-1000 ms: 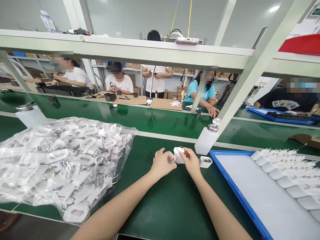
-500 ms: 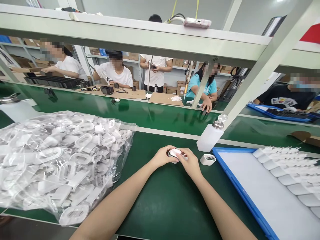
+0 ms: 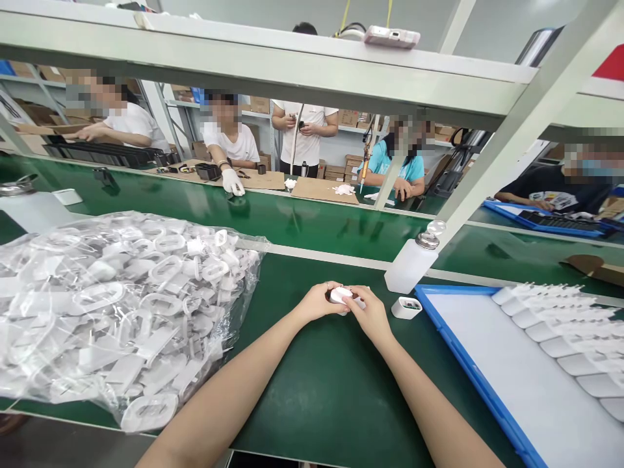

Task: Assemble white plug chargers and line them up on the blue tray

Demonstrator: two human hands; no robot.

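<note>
We list, largest first. A green-topped bench [image 3: 322, 409] crosses the view beneath a pale metal shelf frame [image 3: 273, 58]. Across it, at further benches, sit or stand several co-workers; one gloved co-worker's hand [image 3: 233, 183] rests on a cardboard sheet [image 3: 263, 182].

On our bench, at left, lies a large clear plastic bag [image 3: 39, 260] heaped with white plastic parts [image 3: 166, 270], many ring-shaped. At right lies a blue-framed tray [image 3: 480, 383] with a pale lining, carrying overlapping rows of white plug adapters [image 3: 550, 331]. Just beyond the tray's near corner stands a white dispensing bottle [image 3: 411, 265] with a metal top. Between the bottle and our hands, just beside the tray, sits a small white open box [image 3: 406, 307] with something dark inside.

Our left hand [image 3: 316, 303] and right hand [image 3: 369, 315] meet at mid-bench, between the bag and the box. The grip on both sides is closed: the fingers of each hand curl around one small white plastic piece [image 3: 340, 294], holding it between them. The fingers hide most of it, so we cannot tell its full shape.
</note>
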